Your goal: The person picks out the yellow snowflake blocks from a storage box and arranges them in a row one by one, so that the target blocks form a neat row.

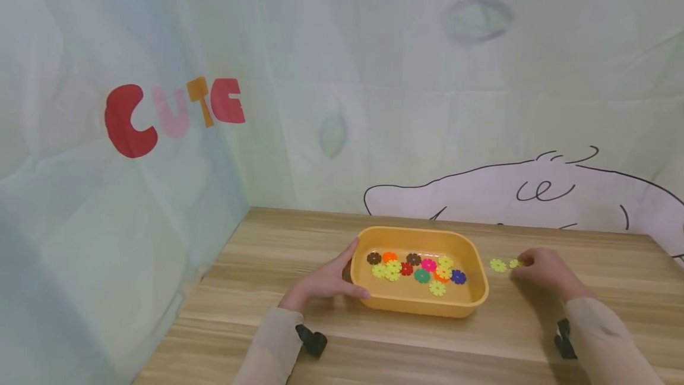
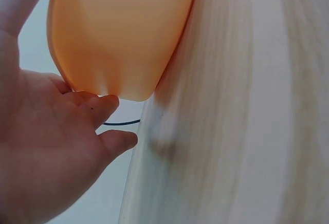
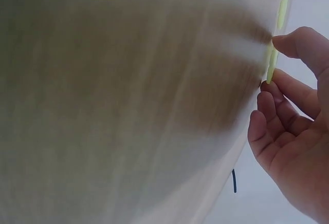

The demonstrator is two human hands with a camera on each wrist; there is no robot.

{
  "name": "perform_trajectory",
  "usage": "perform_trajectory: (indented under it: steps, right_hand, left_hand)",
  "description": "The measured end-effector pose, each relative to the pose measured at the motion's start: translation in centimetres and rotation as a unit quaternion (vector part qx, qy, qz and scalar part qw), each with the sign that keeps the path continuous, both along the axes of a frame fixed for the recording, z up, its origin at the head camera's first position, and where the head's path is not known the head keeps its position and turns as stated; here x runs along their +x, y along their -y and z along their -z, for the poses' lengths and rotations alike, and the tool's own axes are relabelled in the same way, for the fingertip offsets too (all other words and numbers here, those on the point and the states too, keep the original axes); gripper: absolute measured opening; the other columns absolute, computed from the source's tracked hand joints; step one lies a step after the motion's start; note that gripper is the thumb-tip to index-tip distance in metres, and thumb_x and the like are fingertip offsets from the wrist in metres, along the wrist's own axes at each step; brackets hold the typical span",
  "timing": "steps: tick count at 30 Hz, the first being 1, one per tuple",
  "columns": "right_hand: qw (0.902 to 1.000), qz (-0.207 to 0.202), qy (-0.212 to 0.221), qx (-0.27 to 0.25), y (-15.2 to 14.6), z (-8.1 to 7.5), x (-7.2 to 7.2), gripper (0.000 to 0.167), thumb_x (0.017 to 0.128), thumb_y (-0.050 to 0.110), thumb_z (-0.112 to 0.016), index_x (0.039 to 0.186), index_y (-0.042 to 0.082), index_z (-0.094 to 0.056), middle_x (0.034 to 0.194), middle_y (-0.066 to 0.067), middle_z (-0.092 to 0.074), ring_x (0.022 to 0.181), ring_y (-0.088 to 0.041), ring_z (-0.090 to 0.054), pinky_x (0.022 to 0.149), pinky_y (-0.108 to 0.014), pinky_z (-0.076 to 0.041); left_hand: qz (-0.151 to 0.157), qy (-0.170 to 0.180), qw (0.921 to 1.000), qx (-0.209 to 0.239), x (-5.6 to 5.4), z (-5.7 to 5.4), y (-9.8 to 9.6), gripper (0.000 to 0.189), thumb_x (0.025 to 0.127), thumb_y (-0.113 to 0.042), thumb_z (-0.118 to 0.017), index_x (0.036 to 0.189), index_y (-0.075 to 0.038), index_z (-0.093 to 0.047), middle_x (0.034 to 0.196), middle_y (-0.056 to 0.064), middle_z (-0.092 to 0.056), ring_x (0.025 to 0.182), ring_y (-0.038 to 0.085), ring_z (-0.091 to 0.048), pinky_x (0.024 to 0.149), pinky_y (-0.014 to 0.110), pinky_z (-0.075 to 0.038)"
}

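Note:
A yellow-orange plastic basin (image 1: pixel 422 305) stands on the wooden table with several flower-shaped plastic discs (image 1: pixel 422 275) lying loose in it, in yellow, brown, red, pink, green, blue and orange. My left hand (image 1: pixel 326 278) grips the basin's left end, thumb at the front corner and fingers round the back of that end. To the right of the basin, my right hand (image 1: pixel 550 271) pinches a yellow flower disc (image 3: pixel 273 62) between thumb and index finger, close to the tabletop. A second yellow flower disc (image 1: pixel 498 265) lies flat between that hand and the basin.
The wood-grain table (image 1: pixel 374 355) ends at the back against a pale fabric backdrop (image 1: pixel 320 46) with a drawn pink animal shape (image 1: pixel 481 195). Coloured letters (image 1: pixel 130 120) reading CUTE hang on the left side. Each wrist wears a black camera mount (image 1: pixel 312 340).

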State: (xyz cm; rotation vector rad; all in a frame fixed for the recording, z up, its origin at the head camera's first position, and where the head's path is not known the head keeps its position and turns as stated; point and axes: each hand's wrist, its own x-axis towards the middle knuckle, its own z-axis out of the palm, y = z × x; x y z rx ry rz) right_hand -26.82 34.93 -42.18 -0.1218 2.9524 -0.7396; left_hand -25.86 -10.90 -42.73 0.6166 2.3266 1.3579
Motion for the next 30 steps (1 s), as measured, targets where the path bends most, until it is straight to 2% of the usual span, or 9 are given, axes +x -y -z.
perform_trajectory:
  steps: [5,12,17,20,27,30]
  right_hand:
    - [0.9999,0.007,0.012,-0.002,0.0,-0.1,0.1,0.051,0.082,0.020,-0.068,0.111,-0.020,-0.057,0.109,-0.037,-0.059,0.097,-0.047,-0.058,0.085,-0.058,-0.049]
    - [0.9997,0.008,0.021,-0.002,0.1,-0.3,0.2,0.049,0.084,0.020,-0.066,0.112,-0.020,-0.057,0.108,-0.037,-0.059,0.097,-0.045,-0.059,0.084,-0.057,-0.050]
    - [0.9994,-0.017,-0.029,0.007,0.3,-0.8,-0.1,0.047,0.088,0.020,-0.064,0.113,-0.020,-0.056,0.102,-0.035,-0.061,0.091,-0.043,-0.060,0.079,-0.054,-0.052]
    - [0.9979,-0.026,-0.059,0.004,1.0,-1.8,-0.3,0.047,0.091,0.020,-0.062,0.117,-0.019,-0.055,0.103,-0.035,-0.060,0.092,-0.043,-0.059,0.076,-0.052,-0.053]
    - [0.9935,-0.035,-0.103,-0.035,4.9,-5.4,-0.1,0.046,0.090,0.023,-0.066,0.121,-0.011,-0.057,0.109,-0.028,-0.060,0.095,-0.036,-0.057,0.074,-0.045,-0.055]
    - [0.9916,-0.050,-0.112,-0.040,6.8,-6.0,0.2,0.043,0.090,0.023,-0.066,0.121,-0.007,-0.059,0.110,-0.024,-0.061,0.096,-0.034,-0.057,0.074,-0.041,-0.055]
  left_hand:
    - [0.003,-0.004,1.0000,0.001,-0.1,0.0,-0.1,0.115,0.075,-0.035,-0.081,0.156,-0.021,-0.001,0.163,0.002,-0.003,0.149,0.025,-0.008,0.117,0.057,-0.010]
    - [0.007,-0.003,1.0000,0.002,-0.1,-0.1,0.0,0.115,0.075,-0.034,-0.081,0.156,-0.022,-0.001,0.163,0.002,-0.003,0.149,0.025,-0.008,0.117,0.056,-0.010]
    - [0.006,-0.003,1.0000,0.002,0.0,-0.2,0.0,0.116,0.075,-0.034,-0.082,0.156,-0.021,-0.001,0.163,0.003,-0.003,0.149,0.025,-0.007,0.117,0.056,-0.009]
    - [0.002,-0.001,1.0000,-0.001,0.0,-0.1,0.0,0.116,0.075,-0.033,-0.082,0.156,-0.020,-0.001,0.163,0.003,-0.003,0.149,0.025,-0.007,0.117,0.056,-0.010]
    - [-0.001,-0.001,1.0000,-0.004,-0.1,0.0,0.0,0.116,0.074,-0.034,-0.082,0.156,-0.019,-0.001,0.163,0.003,-0.005,0.148,0.026,-0.008,0.117,0.056,-0.010]
    - [-0.001,0.001,1.0000,-0.003,0.0,0.0,0.0,0.116,0.074,-0.034,-0.082,0.156,-0.019,-0.001,0.163,0.003,-0.004,0.149,0.025,-0.008,0.117,0.056,-0.010]
